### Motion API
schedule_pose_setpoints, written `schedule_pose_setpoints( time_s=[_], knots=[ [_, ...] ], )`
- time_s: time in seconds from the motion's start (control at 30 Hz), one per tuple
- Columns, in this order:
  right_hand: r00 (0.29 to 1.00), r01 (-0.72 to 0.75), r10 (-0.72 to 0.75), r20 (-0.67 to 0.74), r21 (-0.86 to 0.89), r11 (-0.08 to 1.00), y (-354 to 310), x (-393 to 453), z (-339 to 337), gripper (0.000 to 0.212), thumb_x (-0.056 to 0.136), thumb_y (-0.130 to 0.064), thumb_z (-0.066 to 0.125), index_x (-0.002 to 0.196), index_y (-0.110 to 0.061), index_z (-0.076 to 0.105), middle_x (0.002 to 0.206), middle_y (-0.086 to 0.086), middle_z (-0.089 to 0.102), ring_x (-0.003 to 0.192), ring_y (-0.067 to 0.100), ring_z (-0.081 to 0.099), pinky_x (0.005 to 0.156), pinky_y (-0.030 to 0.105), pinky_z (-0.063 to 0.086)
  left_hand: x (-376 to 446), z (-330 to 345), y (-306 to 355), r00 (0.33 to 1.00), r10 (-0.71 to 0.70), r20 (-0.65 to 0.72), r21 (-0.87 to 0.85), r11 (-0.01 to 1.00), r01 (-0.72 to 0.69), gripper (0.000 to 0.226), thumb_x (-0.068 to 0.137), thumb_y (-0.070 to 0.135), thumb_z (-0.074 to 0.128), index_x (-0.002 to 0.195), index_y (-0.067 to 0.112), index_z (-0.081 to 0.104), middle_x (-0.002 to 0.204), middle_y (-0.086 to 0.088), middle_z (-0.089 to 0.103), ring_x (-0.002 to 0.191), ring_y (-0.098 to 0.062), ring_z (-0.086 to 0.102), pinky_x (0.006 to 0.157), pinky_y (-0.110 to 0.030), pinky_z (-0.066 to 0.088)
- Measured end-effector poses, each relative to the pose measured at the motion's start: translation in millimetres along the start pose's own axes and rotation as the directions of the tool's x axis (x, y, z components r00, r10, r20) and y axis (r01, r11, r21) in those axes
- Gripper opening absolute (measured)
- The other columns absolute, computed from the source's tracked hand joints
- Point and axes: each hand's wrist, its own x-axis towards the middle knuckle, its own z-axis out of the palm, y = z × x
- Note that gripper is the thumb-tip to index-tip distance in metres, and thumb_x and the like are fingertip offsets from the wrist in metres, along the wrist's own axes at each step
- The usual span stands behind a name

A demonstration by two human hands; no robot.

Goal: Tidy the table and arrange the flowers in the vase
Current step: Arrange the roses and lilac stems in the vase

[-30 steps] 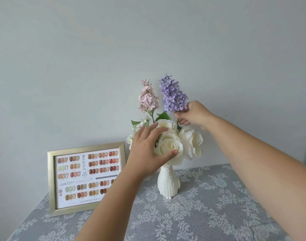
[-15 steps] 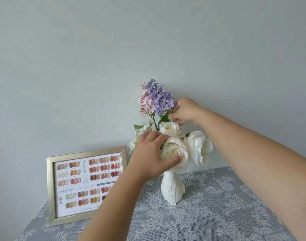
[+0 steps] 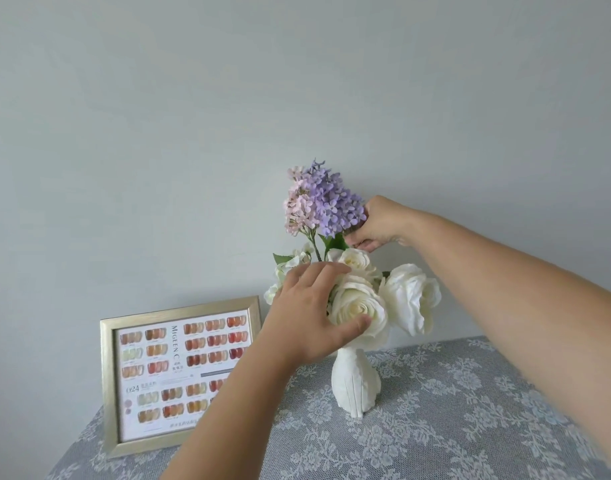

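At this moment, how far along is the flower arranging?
Done: white roses and pink sprig sit in the white vase. In hand: right hand grips the purple sprig by its stem; left hand rests on the roses. Left: seat the sprig and let go.

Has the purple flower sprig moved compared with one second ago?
Yes. The purple flower sprig has moved left toward the pink sprig and now overlaps it; earlier a gap separated them. The right hand holds it.
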Motion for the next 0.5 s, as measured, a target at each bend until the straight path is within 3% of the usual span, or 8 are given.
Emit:
schedule_pose_setpoints(
  time_s=[0.13, 0.27, 0.4, 0.5],
  knots=[
    [1.000, -0.005, 0.005, 0.009, -0.025, 1.000, -2, 2, 5, 0.034, 0.075, 0.011, 0.075, 0.106, 0.007, 0.063, 0.086, 0.016, 0.068, 0.062, 0.019, 0.068, 0.048, 0.023, 0.054, 1, 0, 0, 0.999, -0.028, 0.036, 0.038, 0.999, 0.026, 0.083, 0.075, 0.078, 0.042, 0.146, 0.035, 0.033, 0.133, 0.010, 0.045, 0.129, -0.024, 0.033, 0.105, -0.047, 0.035],
    [0.999, -0.034, 0.034, 0.010, 0.017, 0.999, 2, 1, 3, 0.030, 0.074, 0.012, 0.075, 0.101, 0.005, 0.063, 0.085, 0.017, 0.069, 0.065, 0.022, 0.069, 0.054, 0.028, 0.059, -1, -3, 1, 0.999, -0.027, 0.046, 0.032, 0.999, 0.025, 0.077, 0.078, 0.077, 0.038, 0.142, 0.035, 0.040, 0.133, 0.009, 0.045, 0.128, -0.021, 0.033, 0.105, -0.046, 0.034],
    [1.000, -0.004, 0.005, -0.006, 0.109, 0.994, 15, -4, -5, 0.020, 0.074, 0.009, 0.076, 0.087, -0.002, 0.066, 0.077, 0.015, 0.069, 0.065, 0.022, 0.070, 0.062, 0.033, 0.061, 7, -22, -4, 0.979, -0.116, -0.170, -0.206, 0.975, 0.079, 0.060, 0.089, 0.067, 0.029, 0.126, 0.031, 0.061, 0.123, 0.007, 0.056, 0.118, -0.017, 0.046, 0.100, -0.044, 0.039],
    [0.998, 0.017, -0.004, -0.065, 0.210, 0.978, 27, -10, -7, 0.024, 0.074, 0.006, 0.077, 0.094, -0.003, 0.068, 0.082, 0.016, 0.071, 0.063, 0.019, 0.071, 0.059, 0.030, 0.060, 34, -42, -19, 0.907, -0.304, -0.291, -0.333, 0.921, 0.201, 0.037, 0.092, 0.051, 0.046, 0.109, 0.029, 0.070, 0.116, 0.006, 0.062, 0.099, -0.014, 0.062, 0.090, -0.040, 0.049]
  ],
)
